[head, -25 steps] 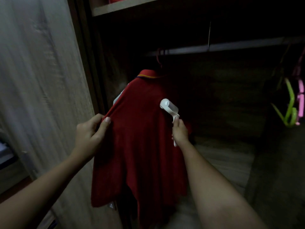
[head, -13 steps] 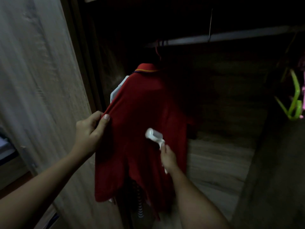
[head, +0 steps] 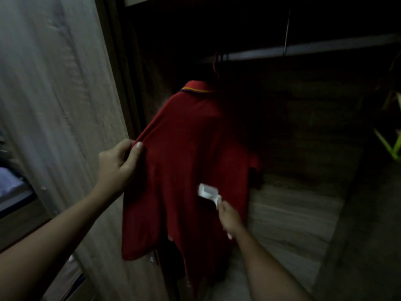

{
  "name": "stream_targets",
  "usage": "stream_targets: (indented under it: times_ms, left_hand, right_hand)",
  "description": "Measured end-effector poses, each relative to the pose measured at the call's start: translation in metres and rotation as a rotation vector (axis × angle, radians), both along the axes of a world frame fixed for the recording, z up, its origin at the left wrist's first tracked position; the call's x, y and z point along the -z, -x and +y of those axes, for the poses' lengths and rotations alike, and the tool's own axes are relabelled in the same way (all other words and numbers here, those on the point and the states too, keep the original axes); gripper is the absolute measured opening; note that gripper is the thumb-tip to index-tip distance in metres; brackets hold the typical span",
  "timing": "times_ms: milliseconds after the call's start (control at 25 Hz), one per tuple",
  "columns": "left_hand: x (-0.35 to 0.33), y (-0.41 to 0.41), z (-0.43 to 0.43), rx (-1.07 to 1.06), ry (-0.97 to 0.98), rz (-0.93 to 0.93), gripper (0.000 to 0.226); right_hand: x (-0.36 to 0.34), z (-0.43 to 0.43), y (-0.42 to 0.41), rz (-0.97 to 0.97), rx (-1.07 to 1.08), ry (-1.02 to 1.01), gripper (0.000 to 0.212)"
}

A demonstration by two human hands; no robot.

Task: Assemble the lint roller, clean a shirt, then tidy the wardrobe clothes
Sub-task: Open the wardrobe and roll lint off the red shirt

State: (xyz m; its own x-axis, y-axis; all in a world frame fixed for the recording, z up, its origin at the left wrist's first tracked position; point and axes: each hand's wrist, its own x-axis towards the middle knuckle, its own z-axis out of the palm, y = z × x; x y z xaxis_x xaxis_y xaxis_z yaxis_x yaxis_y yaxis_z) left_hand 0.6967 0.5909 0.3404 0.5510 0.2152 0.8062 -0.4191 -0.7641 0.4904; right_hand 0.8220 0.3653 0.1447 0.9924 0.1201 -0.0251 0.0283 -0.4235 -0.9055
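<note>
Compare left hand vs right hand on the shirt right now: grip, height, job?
The left hand pinches the red shirt at its side edge; the right hand grips the white lint roller by its handle. The left hand sits higher, near the sleeve; the right hand is lower, at mid-body. The left hand touches fabric directly, the right hand only through the roller. Both are closed.

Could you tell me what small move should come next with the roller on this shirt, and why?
Probably lift the roller back toward the collar for another downward pass: it sits low on the shirt, which the left hand holds taut.
</note>
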Motion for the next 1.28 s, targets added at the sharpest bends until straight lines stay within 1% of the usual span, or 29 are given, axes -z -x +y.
stream_targets:
  times_ms: [80,120,200,320,400,520,600,680,760,800,880,960,1080,1160,1240,1280]
  left_hand:
    - [-0.001,0.001,0.008,-0.067,-0.079,0.003,0.021]
    - [-0.003,0.003,0.013,-0.092,-0.135,-0.001,0.022]
    - [-0.010,0.007,0.023,-0.127,-0.241,-0.019,0.024]
    - [-0.029,0.012,0.036,-0.176,-0.297,-0.035,0.025]
    - [-0.044,0.016,0.044,-0.173,-0.330,-0.050,0.032]
    - [-0.064,0.022,0.056,-0.137,-0.278,-0.041,0.038]
    - [-0.066,0.022,0.058,-0.116,-0.201,-0.031,0.041]
    - [-0.062,0.022,0.055,-0.106,-0.153,-0.038,0.045]
    - [-0.060,0.024,0.049,-0.084,-0.128,-0.036,0.046]
    - [-0.060,0.026,0.046,-0.074,-0.121,-0.030,0.045]
    - [-0.064,0.030,0.040,-0.061,-0.127,-0.012,0.037]
    - [-0.067,0.034,0.037,-0.034,-0.135,-0.007,0.034]
    - [-0.070,0.037,0.038,-0.013,-0.119,-0.008,0.038]
    - [-0.071,0.038,0.038,-0.021,-0.094,-0.005,0.041]
    - [-0.071,0.038,0.038,-0.024,-0.077,0.006,0.043]
    - [-0.072,0.039,0.036,-0.024,-0.078,0.012,0.042]
  right_hand:
    - [0.023,0.016,0.036,0.085,-0.042,-0.121,0.042]
    - [0.024,0.023,0.053,0.090,-0.062,-0.179,0.038]
    - [0.011,0.034,0.076,0.044,-0.098,-0.265,0.031]
    - [-0.031,0.047,0.087,-0.183,-0.155,-0.272,0.029]
    - [-0.064,0.052,0.083,-0.365,-0.161,-0.226,0.026]
    - [-0.091,0.052,0.076,-0.539,-0.182,-0.120,0.022]
    - [-0.075,0.052,0.079,-0.574,-0.193,0.029,0.024]
    - [-0.030,0.051,0.093,-0.512,-0.200,0.176,0.026]
    - [0.015,0.045,0.114,-0.366,-0.208,0.255,0.023]
    - [0.029,0.041,0.122,-0.313,-0.201,0.252,0.020]
    - [0.032,0.036,0.124,-0.314,-0.179,0.181,0.015]
    - [0.002,0.040,0.109,-0.416,-0.164,0.111,0.014]
    - [-0.078,0.055,0.081,-0.604,-0.136,0.046,0.024]
    - [-0.117,0.060,0.072,-0.683,-0.144,-0.007,0.027]
    - [-0.113,0.056,0.072,-0.729,-0.179,-0.021,0.027]
    - [-0.095,0.051,0.075,-0.723,-0.191,0.003,0.028]
